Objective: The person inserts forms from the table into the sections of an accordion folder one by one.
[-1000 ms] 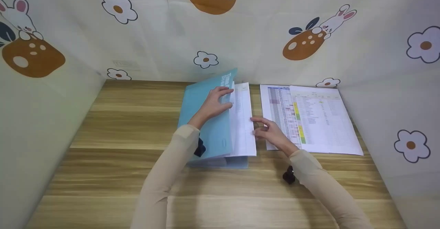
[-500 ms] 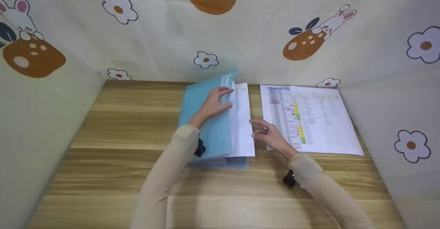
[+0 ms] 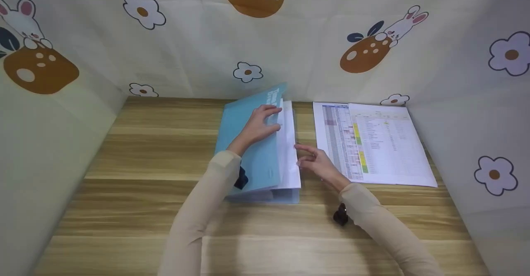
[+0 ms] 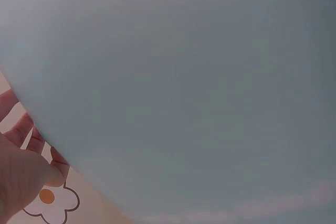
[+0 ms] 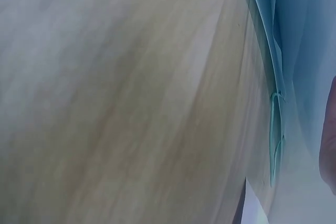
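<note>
A light-blue folder (image 3: 258, 164) lies at the back middle of the wooden table in the head view, its cover raised at an angle. My left hand (image 3: 257, 126) lies across the cover and holds it up, fingers at its free edge. White printed sheets (image 3: 290, 160) lie part way inside, their right edge sticking out from under the cover. The fingertips of my right hand (image 3: 318, 163) touch that edge, index finger extended and thumb apart. In the left wrist view the cover (image 4: 178, 98) fills most of the picture; only a fingertip (image 5: 328, 140) shows in the right wrist view.
Two overlapping printed sheets, one with a dense table (image 3: 337, 139) and one with coloured side strips (image 3: 395, 151), lie right of the folder. Patterned cloth walls (image 3: 198, 52) close off the back and sides of the table (image 3: 145, 156).
My right hand has moved left, and the sheets have slid further under the folder cover with it. My left hand and the raised cover have stayed in place.
</note>
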Tool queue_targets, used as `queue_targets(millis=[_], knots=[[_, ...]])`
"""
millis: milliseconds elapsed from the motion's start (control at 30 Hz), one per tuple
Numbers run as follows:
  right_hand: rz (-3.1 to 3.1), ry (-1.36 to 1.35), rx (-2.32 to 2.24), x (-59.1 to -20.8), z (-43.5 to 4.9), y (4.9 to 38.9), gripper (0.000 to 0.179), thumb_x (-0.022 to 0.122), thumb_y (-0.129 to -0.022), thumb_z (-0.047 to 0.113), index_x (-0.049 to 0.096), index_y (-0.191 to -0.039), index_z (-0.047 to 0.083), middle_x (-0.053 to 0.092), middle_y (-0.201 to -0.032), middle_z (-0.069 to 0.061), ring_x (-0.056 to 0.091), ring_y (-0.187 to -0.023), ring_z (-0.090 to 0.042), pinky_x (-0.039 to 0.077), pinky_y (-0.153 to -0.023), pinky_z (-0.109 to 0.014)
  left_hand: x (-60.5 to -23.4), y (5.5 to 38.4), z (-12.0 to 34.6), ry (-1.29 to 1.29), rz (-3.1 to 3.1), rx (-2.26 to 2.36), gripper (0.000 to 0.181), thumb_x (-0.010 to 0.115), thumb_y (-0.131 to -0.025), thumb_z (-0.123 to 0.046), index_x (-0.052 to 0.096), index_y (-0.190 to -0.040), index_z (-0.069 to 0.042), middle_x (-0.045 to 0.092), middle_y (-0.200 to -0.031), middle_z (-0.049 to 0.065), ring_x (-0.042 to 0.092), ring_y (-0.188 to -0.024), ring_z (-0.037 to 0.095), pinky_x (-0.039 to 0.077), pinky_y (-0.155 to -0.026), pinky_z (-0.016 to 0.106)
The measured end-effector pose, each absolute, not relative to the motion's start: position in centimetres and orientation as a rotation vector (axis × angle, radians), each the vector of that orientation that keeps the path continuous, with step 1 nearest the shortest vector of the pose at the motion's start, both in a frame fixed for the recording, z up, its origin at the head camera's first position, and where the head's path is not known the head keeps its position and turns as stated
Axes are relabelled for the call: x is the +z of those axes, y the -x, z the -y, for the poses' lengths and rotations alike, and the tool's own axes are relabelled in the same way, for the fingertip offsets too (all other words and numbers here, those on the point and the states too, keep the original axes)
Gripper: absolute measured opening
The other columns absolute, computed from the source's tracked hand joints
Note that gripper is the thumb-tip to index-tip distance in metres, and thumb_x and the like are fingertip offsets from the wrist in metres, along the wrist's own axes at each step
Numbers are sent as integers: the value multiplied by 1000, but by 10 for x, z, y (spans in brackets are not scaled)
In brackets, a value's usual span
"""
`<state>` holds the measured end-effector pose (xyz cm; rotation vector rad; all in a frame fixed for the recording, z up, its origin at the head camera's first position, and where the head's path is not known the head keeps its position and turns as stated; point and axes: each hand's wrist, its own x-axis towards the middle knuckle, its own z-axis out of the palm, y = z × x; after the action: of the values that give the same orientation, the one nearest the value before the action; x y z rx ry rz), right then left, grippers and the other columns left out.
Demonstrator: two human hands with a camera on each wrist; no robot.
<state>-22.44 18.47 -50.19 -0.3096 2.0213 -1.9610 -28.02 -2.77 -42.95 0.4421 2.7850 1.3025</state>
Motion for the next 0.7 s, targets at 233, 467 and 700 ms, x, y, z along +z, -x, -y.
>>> queue_targets(millis=[233,467,700], knots=[[-2040,260,-1934,-504,-177,226,49,53,-76,-10,45,-124,-5,47,-122,-19,57,-83,-19,45,-78,-40,-430,280,28,-420,-2774,1309,50,60,-77,-28,50,-126,-24,34,-132,-4,28,-119,17,31,-94,42],[-2069,334,-1934,-506,-170,225,48,54,-75,-11,46,-122,-7,48,-118,-20,58,-81,-18,47,-72,-31,-429,280,28,-410,-2766,1327,50,60,-77,-29,50,-125,-25,33,-133,-4,28,-119,17,32,-93,42],[-2050,237,-1958,-508,-164,223,51,56,-75,-10,44,-124,-5,47,-119,-19,58,-81,-19,47,-73,-30,-429,280,28,-413,-2765,1305,51,60,-77,-29,49,-126,-25,33,-133,-4,27,-120,18,30,-94,43]])
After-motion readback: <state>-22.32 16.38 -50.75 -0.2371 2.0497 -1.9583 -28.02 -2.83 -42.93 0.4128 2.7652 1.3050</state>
